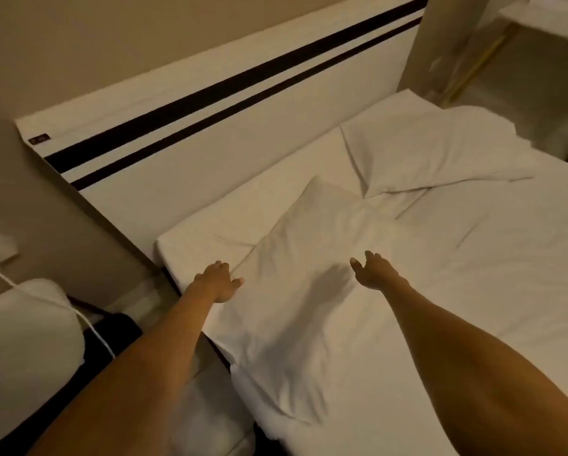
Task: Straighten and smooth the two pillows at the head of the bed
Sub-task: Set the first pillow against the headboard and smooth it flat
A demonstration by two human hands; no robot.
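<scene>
Two white pillows lie on the white bed. The near pillow is wrinkled and lies askew, its lower end close to the mattress's left edge. The far pillow lies flatter toward the bed's far side, one corner overlapping the near pillow's top. My left hand rests at the near pillow's left edge, fingers curled at the fabric. My right hand hovers over the middle of the near pillow, fingers spread, casting a shadow on it.
A white headboard with two dark stripes stands against the beige wall. Left of the bed a white cushion and a white cable lie over dark items. Beyond the bed's far side is a pale shelf unit.
</scene>
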